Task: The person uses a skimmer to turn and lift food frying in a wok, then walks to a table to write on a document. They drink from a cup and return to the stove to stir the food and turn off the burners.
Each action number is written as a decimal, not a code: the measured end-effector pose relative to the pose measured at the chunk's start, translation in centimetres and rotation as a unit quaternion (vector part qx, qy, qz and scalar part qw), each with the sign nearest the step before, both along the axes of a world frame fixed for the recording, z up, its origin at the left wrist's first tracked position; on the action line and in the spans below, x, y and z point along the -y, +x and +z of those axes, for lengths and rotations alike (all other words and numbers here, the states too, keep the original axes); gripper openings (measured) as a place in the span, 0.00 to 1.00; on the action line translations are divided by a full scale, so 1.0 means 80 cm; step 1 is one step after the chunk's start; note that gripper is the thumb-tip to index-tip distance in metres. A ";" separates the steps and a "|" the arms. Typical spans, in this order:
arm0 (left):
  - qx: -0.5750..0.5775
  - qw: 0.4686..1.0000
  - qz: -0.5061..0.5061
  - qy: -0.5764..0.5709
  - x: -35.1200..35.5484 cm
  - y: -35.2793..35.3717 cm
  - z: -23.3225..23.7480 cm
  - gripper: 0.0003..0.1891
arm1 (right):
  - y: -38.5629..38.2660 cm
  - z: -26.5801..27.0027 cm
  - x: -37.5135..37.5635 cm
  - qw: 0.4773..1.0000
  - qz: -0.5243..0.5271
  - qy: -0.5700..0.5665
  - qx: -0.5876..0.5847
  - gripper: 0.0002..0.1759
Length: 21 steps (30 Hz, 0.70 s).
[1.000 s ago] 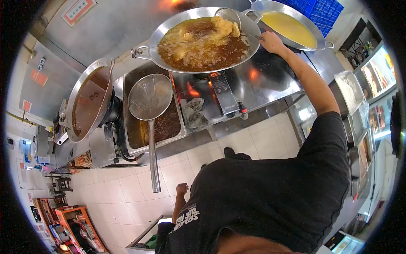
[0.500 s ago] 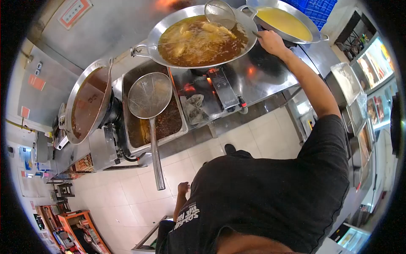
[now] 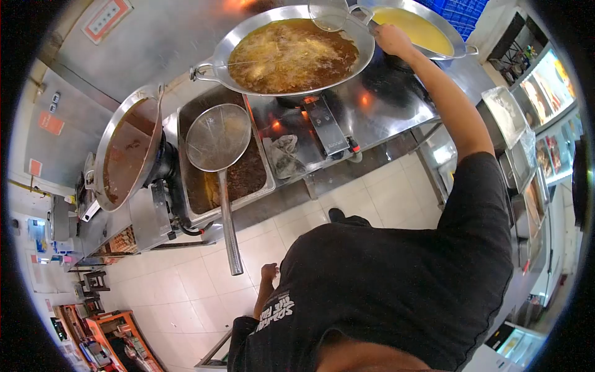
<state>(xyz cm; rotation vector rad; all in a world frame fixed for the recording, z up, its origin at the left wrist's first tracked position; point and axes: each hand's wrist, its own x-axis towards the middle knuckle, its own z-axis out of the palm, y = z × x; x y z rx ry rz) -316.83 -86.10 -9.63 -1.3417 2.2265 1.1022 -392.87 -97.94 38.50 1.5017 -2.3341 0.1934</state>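
My right hand [image 3: 392, 41] is closed around the handle of a small wire skimmer [image 3: 328, 15]. The skimmer's mesh hangs over the far right rim of a large two-handled wok [image 3: 217, 57], its top cut off by the view. Bubbling brown oil [image 3: 291, 59] fills the wok, with pale golden food frying in it. Low at my side, my left hand [image 3: 269, 271] has its fingers curled, and nothing shows in them. A bigger long-handled skimmer [image 3: 218, 137] rests across a rectangular metal tray [image 3: 263, 186] of dark oil and crumbs.
A second wok [image 3: 457, 44] of yellow liquid stands at the back right. On the left is a tilted-looking wok [image 3: 133, 149] of brown oil. A crumpled cloth [image 3: 284, 156] lies on the steel counter [image 3: 396, 111]. Metal trays [image 3: 505, 118] line the right side.
My right hand has moved away from me along with the small skimmer, whose mesh has shifted from over the oil toward the wok's far right rim. My left hand stays low.
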 end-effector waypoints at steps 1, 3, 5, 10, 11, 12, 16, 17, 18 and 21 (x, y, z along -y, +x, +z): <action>-0.015 0.999 -0.023 -0.023 0.002 0.007 -0.019 0.12 | -0.009 -0.003 0.010 1.000 0.003 0.012 -0.003 0.13; 0.002 0.993 -0.077 -0.091 0.003 0.001 -0.025 0.12 | -0.024 -0.005 0.024 0.999 0.012 0.036 -0.011 0.12; 0.000 0.984 -0.099 -0.147 0.001 -0.002 -0.033 0.12 | -0.039 -0.002 0.027 0.996 0.077 0.040 -0.018 0.11; 0.044 0.994 -0.026 -0.100 -0.028 -0.005 -0.041 0.13 | -0.026 0.055 0.016 0.937 -0.025 0.183 0.297 0.08; 0.066 0.995 -0.005 -0.070 -0.034 -0.008 -0.038 0.14 | -0.034 0.059 0.012 0.924 -0.023 0.200 0.325 0.07; 0.077 0.994 -0.021 -0.071 -0.040 -0.010 -0.031 0.14 | -0.036 0.064 0.009 0.910 -0.022 0.217 0.353 0.06; 0.096 0.995 0.003 -0.004 -0.063 -0.002 -0.037 0.14 | -0.037 0.069 0.003 0.823 -0.017 0.236 0.516 0.06; 0.126 0.991 -0.032 -0.013 -0.067 -0.002 -0.032 0.14 | -0.040 0.064 0.006 0.803 -0.001 0.241 0.545 0.06; 0.155 0.985 -0.067 -0.023 -0.070 -0.003 -0.027 0.14 | -0.042 0.057 0.008 0.781 0.014 0.246 0.574 0.06; 0.135 0.991 -0.021 -0.016 -0.072 -0.004 -0.020 0.13 | -0.018 0.023 0.026 0.742 0.026 0.192 0.641 0.06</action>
